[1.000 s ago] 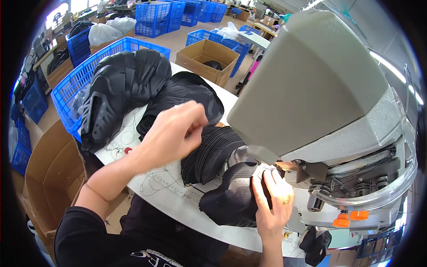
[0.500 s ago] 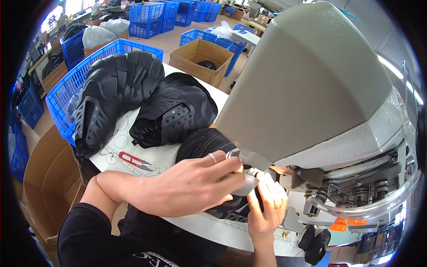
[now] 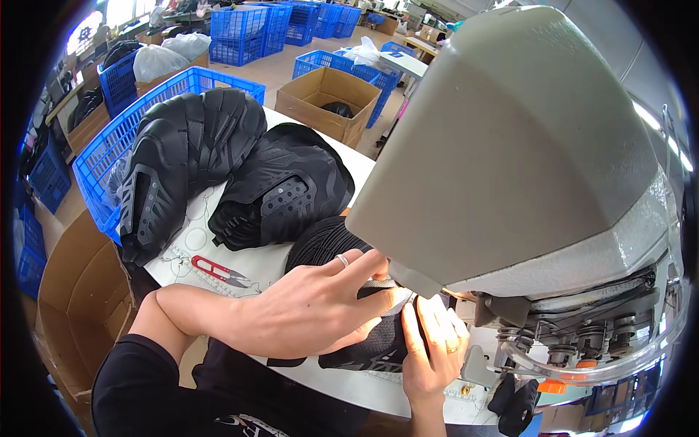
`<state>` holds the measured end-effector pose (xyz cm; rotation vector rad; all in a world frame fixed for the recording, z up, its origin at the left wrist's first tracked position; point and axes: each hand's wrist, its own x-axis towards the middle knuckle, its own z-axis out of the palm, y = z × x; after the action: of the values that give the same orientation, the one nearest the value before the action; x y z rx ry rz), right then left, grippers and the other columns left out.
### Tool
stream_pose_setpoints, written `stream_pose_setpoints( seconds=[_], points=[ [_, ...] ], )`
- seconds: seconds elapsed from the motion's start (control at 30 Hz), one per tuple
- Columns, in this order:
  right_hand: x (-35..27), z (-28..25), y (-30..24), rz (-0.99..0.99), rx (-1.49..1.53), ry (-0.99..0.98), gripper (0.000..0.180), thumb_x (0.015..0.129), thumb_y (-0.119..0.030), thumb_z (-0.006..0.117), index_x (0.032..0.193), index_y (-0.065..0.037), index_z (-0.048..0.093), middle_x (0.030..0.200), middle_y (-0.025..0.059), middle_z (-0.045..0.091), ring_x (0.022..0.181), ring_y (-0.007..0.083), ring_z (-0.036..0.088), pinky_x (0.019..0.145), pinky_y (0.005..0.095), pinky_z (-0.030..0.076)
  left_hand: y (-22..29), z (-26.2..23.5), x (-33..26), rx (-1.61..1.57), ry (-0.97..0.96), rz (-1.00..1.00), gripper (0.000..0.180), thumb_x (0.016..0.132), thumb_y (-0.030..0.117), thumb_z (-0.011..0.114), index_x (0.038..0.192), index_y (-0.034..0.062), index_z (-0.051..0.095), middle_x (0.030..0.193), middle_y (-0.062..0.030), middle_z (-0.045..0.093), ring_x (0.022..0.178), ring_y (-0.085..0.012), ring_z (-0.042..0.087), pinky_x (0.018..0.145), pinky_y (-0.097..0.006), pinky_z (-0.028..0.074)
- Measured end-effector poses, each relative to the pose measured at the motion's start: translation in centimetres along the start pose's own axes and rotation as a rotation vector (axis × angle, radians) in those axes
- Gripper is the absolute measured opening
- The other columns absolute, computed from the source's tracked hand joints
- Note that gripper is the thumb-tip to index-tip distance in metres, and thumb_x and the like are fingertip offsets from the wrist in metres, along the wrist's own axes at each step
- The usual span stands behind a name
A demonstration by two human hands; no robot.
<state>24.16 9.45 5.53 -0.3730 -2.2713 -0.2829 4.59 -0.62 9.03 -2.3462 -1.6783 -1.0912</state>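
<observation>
A black piece like a shoe upper lies under the sewing machine head, with a grey strip along its edge. My left hand, a ring on one finger, reaches across from the left and pinches that strip. Close beside the machine's needle area, my right hand holds the piece's edge with its fingers close together; its thumb is hidden. The machine head covers the stitching point. Behind my left hand rises a ribbed black stack.
Stacked black uppers and another such stack stand on the white table. Red-handled thread snips lie near my left forearm. A blue crate, a cardboard box and another cardboard box surround the table.
The grey strip has turned and now lies flatter between my hands. More of the black piece shows below my left hand. My left fingers have shifted slightly; the view has moved a little.
</observation>
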Motion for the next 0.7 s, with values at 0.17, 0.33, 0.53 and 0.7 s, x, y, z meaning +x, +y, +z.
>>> stream_pose_setpoints(
  seconds=[0.17, 0.33, 0.53, 0.7],
  points=[
    [-0.2, 0.0, 0.6, 0.017, 0.055, -0.032, 0.023, 0.077, -0.005, 0.067, 0.098, -0.002, 0.076, 0.104, 0.0118, 0.071, 0.105, 0.0267, 0.066, 0.093, 0.042, 0.047, 0.0, 0.0, 0.1, 0.006, -0.008, -0.002, 0.037, 0.071, 0.008, 0.076, 0.102, -0.0004, 0.057, 0.129, -0.0239, 0.04, 0.109, -0.0373, 0.057, 0.068, -0.039, 0.058],
    [-0.3, 0.0, 0.8, 0.028, 0.067, -0.041, 0.023, 0.076, -0.005, 0.067, 0.097, -0.002, 0.076, 0.103, 0.0116, 0.071, 0.103, 0.0263, 0.067, 0.09, 0.0404, 0.048, 0.1, 0.0, 0.2, -0.009, -0.016, -0.013, 0.038, 0.069, 0.008, 0.077, 0.101, -0.0004, 0.056, 0.129, -0.0245, 0.04, 0.11, -0.0374, 0.057, 0.067, -0.039, 0.058],
    [0.7, -0.3, 0.1, 0.01, 0.028, 0.005, 0.024, 0.076, -0.005, 0.067, 0.097, -0.002, 0.076, 0.102, 0.0108, 0.071, 0.102, 0.0252, 0.067, 0.085, 0.0383, 0.048, 0.1, 0.3, 0.3, 0.011, 0.026, -0.005, 0.038, 0.07, 0.009, 0.077, 0.1, -0.0017, 0.056, 0.125, -0.0226, 0.041, 0.109, -0.0363, 0.057, 0.068, -0.038, 0.058],
    [0.8, -0.4, 0.3, 0.018, 0.028, -0.009, 0.024, 0.075, -0.004, 0.066, 0.097, -0.002, 0.076, 0.102, 0.0106, 0.071, 0.101, 0.0241, 0.067, 0.084, 0.0377, 0.048, 0.1, 0.2, 0.4, 0.016, 0.001, -0.02, 0.037, 0.07, 0.009, 0.077, 0.098, -0.0022, 0.055, 0.117, -0.0197, 0.043, 0.107, -0.0349, 0.056, 0.067, -0.037, 0.058]
  ],
)
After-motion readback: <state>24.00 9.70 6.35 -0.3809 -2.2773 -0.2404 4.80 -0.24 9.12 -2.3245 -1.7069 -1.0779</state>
